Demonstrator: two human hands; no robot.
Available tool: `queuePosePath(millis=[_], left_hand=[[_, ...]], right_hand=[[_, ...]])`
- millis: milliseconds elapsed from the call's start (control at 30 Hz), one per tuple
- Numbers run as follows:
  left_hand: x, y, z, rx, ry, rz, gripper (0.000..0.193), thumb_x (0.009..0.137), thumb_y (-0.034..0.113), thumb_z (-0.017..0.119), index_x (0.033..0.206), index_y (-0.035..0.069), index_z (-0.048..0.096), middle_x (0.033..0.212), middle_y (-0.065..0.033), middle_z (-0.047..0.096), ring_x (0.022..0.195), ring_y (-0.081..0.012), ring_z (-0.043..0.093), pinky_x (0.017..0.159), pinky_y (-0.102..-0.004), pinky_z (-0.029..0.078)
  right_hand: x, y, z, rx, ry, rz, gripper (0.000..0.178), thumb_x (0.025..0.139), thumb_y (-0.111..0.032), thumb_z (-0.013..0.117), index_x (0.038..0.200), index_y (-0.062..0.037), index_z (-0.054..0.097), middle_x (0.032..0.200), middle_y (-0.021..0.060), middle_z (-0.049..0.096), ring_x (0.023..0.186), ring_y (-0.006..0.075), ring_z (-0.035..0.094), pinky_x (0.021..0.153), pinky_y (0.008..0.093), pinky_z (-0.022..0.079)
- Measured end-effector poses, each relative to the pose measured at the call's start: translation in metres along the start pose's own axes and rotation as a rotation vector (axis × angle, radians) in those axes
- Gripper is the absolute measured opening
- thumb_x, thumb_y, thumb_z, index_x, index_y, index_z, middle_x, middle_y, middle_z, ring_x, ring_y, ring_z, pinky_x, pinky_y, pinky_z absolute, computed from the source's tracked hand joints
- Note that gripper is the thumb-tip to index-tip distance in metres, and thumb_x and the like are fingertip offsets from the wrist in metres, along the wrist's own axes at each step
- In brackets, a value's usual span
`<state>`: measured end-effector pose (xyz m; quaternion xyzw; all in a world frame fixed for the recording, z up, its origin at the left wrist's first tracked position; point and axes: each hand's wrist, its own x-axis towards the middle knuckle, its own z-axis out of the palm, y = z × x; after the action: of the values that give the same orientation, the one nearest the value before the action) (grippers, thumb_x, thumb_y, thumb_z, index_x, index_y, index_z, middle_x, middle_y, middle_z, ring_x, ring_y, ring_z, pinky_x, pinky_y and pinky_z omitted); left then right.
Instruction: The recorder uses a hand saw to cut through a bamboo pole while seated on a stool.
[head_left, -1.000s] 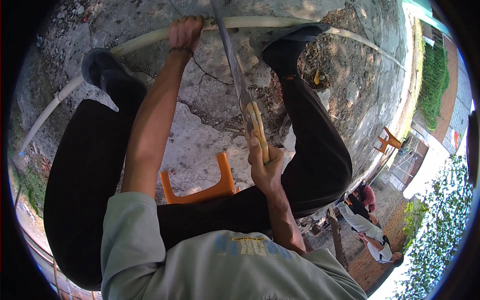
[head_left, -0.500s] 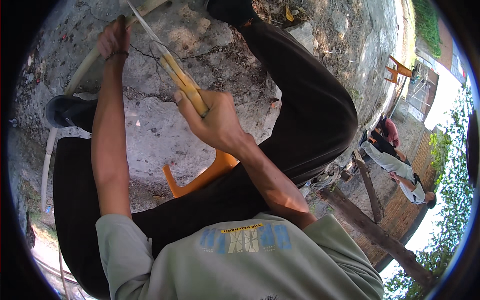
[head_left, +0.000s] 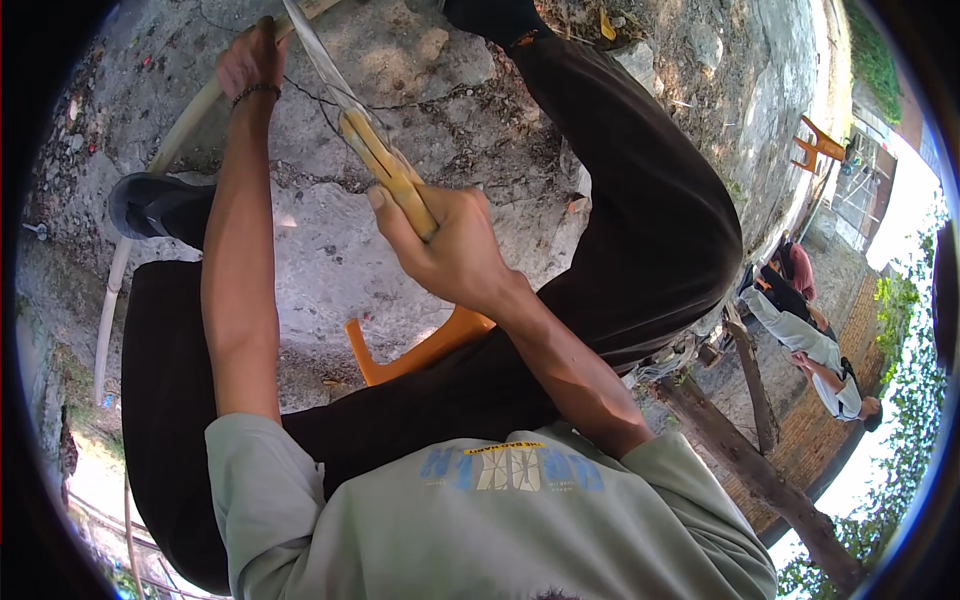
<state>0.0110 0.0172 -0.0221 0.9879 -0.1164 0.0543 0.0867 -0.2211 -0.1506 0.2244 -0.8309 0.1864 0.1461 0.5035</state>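
Note:
Near the top left, my left hand (head_left: 252, 62) is closed round a long pale wooden pole (head_left: 183, 135), which slants down past my dark shoe (head_left: 155, 205) toward the left rim. A dark bracelet circles that wrist. My right hand (head_left: 460, 240), in front of my chest, grips the yellowish handle (head_left: 390, 180) of a long-bladed knife. Its narrow, light blade (head_left: 325, 55) points up and left toward the pole, close to the left hand. Whether the blade touches the pole I cannot tell; its tip runs out at the top edge.
Cracked, stony ground (head_left: 340, 250) spreads between my bent legs. Part of an orange plastic chair (head_left: 430, 350) shows beneath me; another orange chair (head_left: 820, 145) stands farther off. Heavy wooden beams (head_left: 760, 480) lean at the right, with people (head_left: 805, 335) beyond, near a brick wall.
The whole view has shifted slightly. My right hand has drawn the knife a little toward my body, while my left hand keeps its grip on the pole.

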Motion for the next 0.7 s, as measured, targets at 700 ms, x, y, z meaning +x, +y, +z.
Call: queuePosePath(millis=[700], left_hand=[[0.010, 0.007, 0.000, -0.012, -0.001, 0.017, 0.020, 0.080, 0.032, 0.074, 0.091, 0.016, 0.067, 0.082, -0.0129, 0.072, 0.078, -0.0351, 0.070, 0.066, -0.0464, 0.053]], right_hand=[[-0.029, 0.017, 0.000, 0.047, -0.106, -0.067, 0.041, 0.095, -0.022, 0.067, 0.062, 0.0021, 0.059, 0.045, 0.0006, 0.047, 0.042, 0.0048, 0.042, 0.038, 0.0302, 0.033]])
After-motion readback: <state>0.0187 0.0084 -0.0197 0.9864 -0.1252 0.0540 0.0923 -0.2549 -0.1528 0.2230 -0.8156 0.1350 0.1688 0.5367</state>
